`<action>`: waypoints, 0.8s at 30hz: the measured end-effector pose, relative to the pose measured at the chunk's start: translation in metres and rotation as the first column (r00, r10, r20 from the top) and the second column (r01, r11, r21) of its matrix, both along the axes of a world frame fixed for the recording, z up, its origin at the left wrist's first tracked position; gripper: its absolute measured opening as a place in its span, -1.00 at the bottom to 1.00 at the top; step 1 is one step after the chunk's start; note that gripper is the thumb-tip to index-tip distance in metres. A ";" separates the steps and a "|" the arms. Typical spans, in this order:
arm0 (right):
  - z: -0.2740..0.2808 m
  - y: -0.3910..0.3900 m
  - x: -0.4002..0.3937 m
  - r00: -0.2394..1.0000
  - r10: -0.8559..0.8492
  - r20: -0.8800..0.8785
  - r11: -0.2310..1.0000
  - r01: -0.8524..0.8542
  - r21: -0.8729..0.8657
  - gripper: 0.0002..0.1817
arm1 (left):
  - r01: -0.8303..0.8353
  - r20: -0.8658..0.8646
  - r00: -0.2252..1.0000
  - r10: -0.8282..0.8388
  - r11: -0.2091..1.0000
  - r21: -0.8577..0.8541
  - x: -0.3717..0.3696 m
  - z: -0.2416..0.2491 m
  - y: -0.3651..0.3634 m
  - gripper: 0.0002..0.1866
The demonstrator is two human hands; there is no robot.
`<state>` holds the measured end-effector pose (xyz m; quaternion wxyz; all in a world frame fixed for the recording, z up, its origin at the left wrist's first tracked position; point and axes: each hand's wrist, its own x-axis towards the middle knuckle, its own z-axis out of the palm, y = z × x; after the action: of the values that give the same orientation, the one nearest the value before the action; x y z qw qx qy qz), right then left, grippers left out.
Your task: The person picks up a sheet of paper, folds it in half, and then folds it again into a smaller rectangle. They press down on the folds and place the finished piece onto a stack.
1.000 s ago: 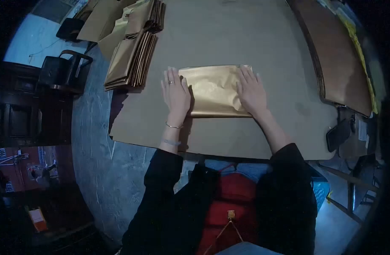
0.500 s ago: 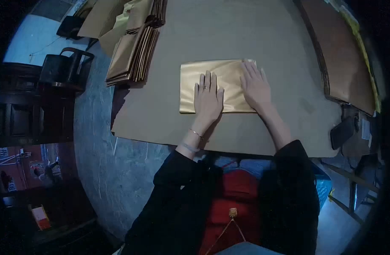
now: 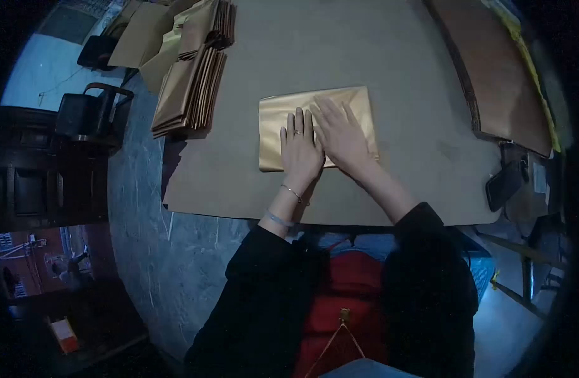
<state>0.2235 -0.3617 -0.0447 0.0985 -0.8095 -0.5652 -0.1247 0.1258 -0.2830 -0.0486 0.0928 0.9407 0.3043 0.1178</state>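
Observation:
A gold, shiny folded sheet or packet [image 3: 270, 135] lies flat on the covered table [image 3: 226, 183] in front of me. My left hand [image 3: 301, 146] rests flat on its lower middle, fingers stretched out and pointing away from me. Close beside it, my right hand [image 3: 343, 138] lies on the packet with fingers extended and angled to the left, slightly blurred. The two hands meet or nearly meet near the thumb of my left hand. Neither hand grips anything.
Stacks of folded gold-brown packets [image 3: 187, 94] stand at the table's upper left. A brown stack [image 3: 503, 82] lies along the right side. Near the right corner is a dark phone-like object [image 3: 505, 186]. A dark chair [image 3: 84, 113] stands on the left.
My right hand has slid left across the packet, from its right edge to beside my left hand. The view has shifted slightly.

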 end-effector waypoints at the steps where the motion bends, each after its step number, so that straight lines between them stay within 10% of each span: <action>1: -0.001 0.004 -0.007 0.999 0.035 -0.017 0.999 -0.035 -0.017 -0.48 | 0.017 0.007 1.000 -0.017 1.000 0.018 -0.001 -0.004 0.002 -0.41; 9: -0.019 -0.017 0.000 0.963 -0.031 -0.266 0.997 0.047 0.053 -0.46 | 0.032 0.044 0.998 -0.033 0.999 0.015 -0.006 -0.003 0.003 -0.43; 24: -0.013 -0.057 0.041 0.977 -0.148 -0.153 0.989 0.145 -0.028 -0.42 | -0.188 0.002 0.982 0.189 0.980 0.068 -0.037 -0.009 0.035 -0.39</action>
<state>0.2644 -0.4184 -0.0579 0.1257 -0.8570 -0.4957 -0.0635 0.0884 -0.2482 -0.0576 0.0486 0.9105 0.3880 0.1343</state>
